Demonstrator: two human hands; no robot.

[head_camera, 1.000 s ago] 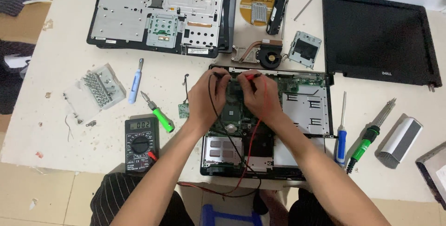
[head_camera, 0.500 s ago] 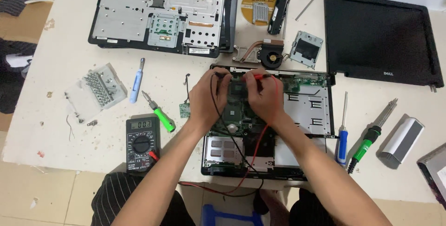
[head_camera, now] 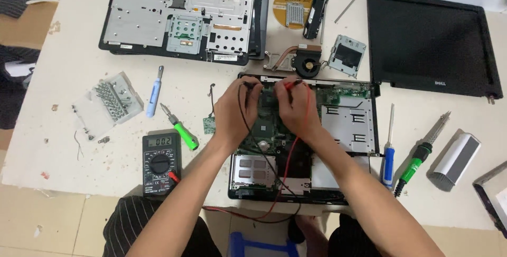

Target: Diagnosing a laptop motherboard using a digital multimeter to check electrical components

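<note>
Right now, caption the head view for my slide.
Left hand and right hand press black and red probes onto an opened laptop's board, multimeter alongside.

Black probe [head_camera: 252,83] pinched in left hand [head_camera: 236,110], tip down on the upper left of the board [head_camera: 266,130]. Red probe [head_camera: 290,84] pinched in right hand [head_camera: 294,106], tip on the board's upper middle, just right of the black one. Black and red leads run from the probes down across the board and over its near edge. Board green, bare, lying flat in an opened black laptop base [head_camera: 348,130]. Meter [head_camera: 161,163] black, flat, display lit, well left of the board.
</note>
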